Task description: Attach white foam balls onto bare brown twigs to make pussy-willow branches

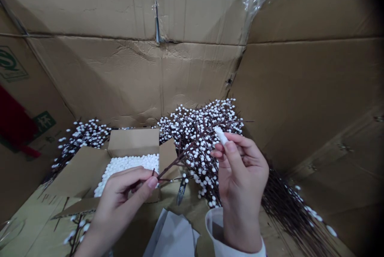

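Note:
Between the thumb and fingers of my left hand (127, 195) is a dark brown artificial branch (177, 160) with bare side twigs, its tip slanting up to the right. My right hand (243, 177) pinches a small white tube-like piece (221, 135), whose exact kind I cannot make out. That piece is close to the upper part of the branch; whether they touch is unclear. Just beyond my left hand stands an open cardboard box (133, 141) full of small white balls (127, 167). Behind both hands lies a large heap of brown branches with white berries (195, 129).
A small dark hand tool (181, 191) rests on the table near grey sheets (174, 235). Bundled stems (291, 205) lie to the right. More berry branches (87, 131) are at the left, with a sprig (78, 229) in front. Tall cardboard walls (126, 73) enclose the table.

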`<move>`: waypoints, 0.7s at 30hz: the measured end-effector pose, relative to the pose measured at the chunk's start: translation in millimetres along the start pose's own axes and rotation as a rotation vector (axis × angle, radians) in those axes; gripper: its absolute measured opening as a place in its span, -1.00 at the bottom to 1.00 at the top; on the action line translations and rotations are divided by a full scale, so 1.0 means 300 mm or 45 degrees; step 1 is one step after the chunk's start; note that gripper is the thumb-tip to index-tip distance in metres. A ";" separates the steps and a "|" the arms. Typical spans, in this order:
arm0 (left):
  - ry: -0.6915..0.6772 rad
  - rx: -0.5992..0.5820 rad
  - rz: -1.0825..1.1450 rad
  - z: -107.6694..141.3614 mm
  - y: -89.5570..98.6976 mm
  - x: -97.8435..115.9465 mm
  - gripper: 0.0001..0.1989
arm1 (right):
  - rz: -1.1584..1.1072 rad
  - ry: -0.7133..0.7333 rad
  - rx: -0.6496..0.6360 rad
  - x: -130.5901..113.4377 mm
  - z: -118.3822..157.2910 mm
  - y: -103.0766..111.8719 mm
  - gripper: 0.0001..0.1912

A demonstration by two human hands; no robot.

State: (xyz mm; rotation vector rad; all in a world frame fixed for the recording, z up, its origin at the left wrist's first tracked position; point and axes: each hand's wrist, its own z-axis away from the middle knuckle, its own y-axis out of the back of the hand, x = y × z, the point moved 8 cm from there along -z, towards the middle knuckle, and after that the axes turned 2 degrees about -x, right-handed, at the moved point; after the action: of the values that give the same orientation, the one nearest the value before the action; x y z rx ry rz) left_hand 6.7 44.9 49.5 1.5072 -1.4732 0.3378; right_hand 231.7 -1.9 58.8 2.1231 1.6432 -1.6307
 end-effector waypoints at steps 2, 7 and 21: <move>0.032 0.022 0.004 0.003 0.006 -0.011 -0.69 | 0.025 -0.015 -0.035 0.005 0.003 -0.002 -0.93; 0.088 0.052 0.011 0.008 0.016 -0.028 -0.70 | 0.033 -0.004 -0.054 -0.003 0.012 -0.004 -0.93; 0.038 -0.023 -0.054 -0.005 -0.004 -0.012 -0.67 | 0.093 0.018 0.060 0.001 0.002 0.016 -0.94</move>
State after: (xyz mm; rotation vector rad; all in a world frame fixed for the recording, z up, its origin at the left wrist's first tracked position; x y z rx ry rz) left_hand 7.7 48.0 47.1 1.5108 -1.4151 0.3196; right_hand 234.6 -4.1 55.5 2.1931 1.5265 -1.6538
